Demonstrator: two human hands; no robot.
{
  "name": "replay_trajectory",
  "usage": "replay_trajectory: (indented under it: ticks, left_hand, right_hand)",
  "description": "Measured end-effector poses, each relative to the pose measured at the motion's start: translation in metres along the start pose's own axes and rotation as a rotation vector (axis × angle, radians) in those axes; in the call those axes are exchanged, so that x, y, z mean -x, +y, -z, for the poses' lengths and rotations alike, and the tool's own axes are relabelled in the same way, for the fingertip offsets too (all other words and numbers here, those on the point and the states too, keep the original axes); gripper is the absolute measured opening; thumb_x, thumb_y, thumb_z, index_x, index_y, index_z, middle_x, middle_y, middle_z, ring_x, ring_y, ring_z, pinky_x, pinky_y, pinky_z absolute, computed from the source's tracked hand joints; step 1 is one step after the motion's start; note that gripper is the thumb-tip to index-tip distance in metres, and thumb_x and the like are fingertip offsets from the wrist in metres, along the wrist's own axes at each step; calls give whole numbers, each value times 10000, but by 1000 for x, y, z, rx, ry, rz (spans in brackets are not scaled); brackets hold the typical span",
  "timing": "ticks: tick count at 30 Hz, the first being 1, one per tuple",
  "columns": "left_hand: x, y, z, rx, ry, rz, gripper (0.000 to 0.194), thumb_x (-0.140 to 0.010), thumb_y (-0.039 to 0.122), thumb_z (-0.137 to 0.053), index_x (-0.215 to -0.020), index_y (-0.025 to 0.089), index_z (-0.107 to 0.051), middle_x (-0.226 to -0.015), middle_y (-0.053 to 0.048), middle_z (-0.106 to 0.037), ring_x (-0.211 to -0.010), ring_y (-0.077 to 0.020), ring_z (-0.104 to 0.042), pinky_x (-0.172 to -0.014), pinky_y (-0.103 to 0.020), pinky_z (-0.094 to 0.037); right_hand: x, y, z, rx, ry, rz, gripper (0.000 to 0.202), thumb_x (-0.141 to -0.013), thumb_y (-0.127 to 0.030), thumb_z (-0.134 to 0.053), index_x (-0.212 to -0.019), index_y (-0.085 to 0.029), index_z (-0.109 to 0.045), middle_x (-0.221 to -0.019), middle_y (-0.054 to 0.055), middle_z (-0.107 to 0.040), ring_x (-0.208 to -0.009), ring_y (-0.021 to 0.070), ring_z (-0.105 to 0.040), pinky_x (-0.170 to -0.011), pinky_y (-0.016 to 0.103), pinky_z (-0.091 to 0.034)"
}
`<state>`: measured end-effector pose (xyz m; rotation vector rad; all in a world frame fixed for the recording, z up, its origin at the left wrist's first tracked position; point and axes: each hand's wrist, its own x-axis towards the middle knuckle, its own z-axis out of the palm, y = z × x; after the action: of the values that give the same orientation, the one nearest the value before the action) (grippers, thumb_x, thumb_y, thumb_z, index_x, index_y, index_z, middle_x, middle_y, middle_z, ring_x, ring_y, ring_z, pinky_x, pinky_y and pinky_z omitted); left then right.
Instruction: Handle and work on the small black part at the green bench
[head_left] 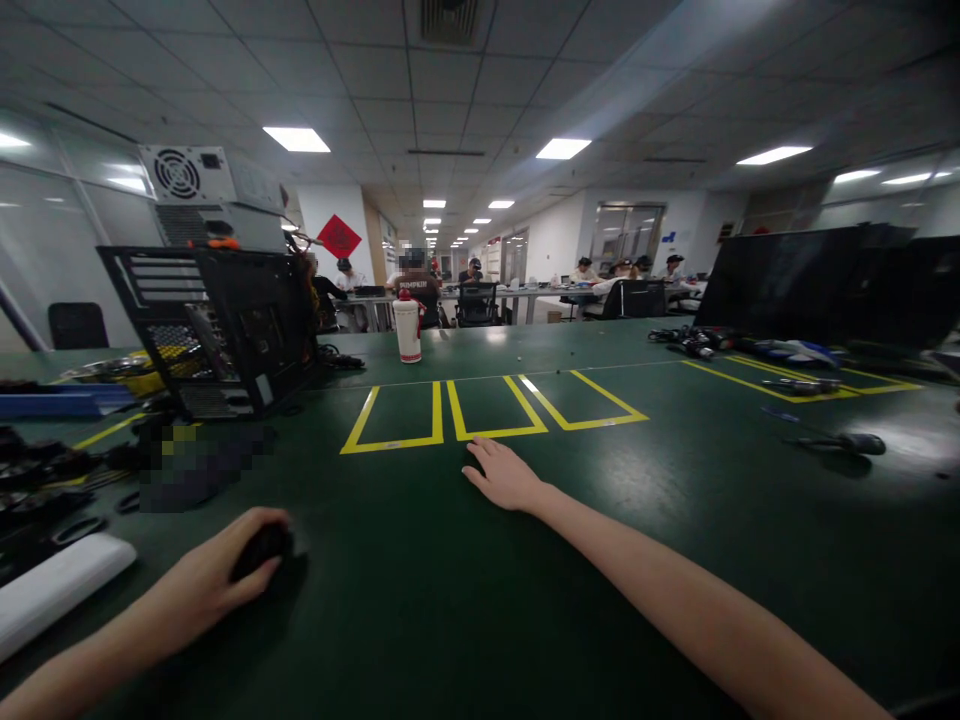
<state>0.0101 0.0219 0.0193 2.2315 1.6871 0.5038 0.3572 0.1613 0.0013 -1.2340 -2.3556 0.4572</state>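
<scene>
At the lower left, my left hand [217, 570] curves its fingers and thumb around a dark, rounded object that looks like a computer mouse [264, 548]. Part of it is hidden by the fingers. My right hand [501, 474] reaches to the middle of the green table [420, 580], palm down with fingers stretched out and nothing held. Its fingertips come close to the near edge of the middle yellow tape outline [499, 435]. Two similar outlines lie to its left [394, 444] and right [606, 423].
An open black computer case [255, 340] stands at left with a power supply [187, 175] above it. Cables and a white bar [64, 590] lie nearby. A white cup [407, 330] stands far back. At right are a screwdriver [847, 443] and dark monitors [810, 285]. People sit beyond.
</scene>
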Motion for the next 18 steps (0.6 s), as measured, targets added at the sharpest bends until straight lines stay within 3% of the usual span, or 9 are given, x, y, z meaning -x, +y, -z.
replay_trajectory:
  ticks: [5,8,12,18]
  left_hand:
    - [-109,62,-31,6,3,-64,348,-725,334,-482,-1048,212,-435,-1044,-35,-511,-936,-219,-516,-818,-328,-407]
    - [-153,97,-53,-2,12,-187,342,-719,289,-490,-1046,201,-441,-1045,-54,-507,-925,-217,-516,-801,-323,-409]
    - [-171,115,-74,-8,45,-322,344,-717,259,-507,-1047,195,-433,-1018,-54,-501,-874,-195,-526,-767,-303,-420]
    - [-162,115,-82,-5,141,-357,460,-733,267,-524,-1153,214,-345,-1098,-54,-461,-968,-199,-494,-833,-318,-402]
  right_hand:
    - [-7,-8,-1,-95,22,-48,506,-753,-462,-445,-1180,-190,-422,-1279,73,-409,-1196,232,-341,-986,421,-264]
    - [-9,-5,2,-296,68,-56,426,-785,-430,-405,-1128,-184,-458,-1143,73,-523,-1047,191,-489,-896,365,-375]
    - [-13,-1,1,-555,57,-33,350,-771,-390,-448,-1012,-147,-520,-1002,71,-591,-910,164,-557,-825,329,-425]
    - [-12,-3,-2,-841,7,-71,347,-694,-304,-576,-984,-130,-498,-994,79,-583,-924,162,-557,-839,327,-428]
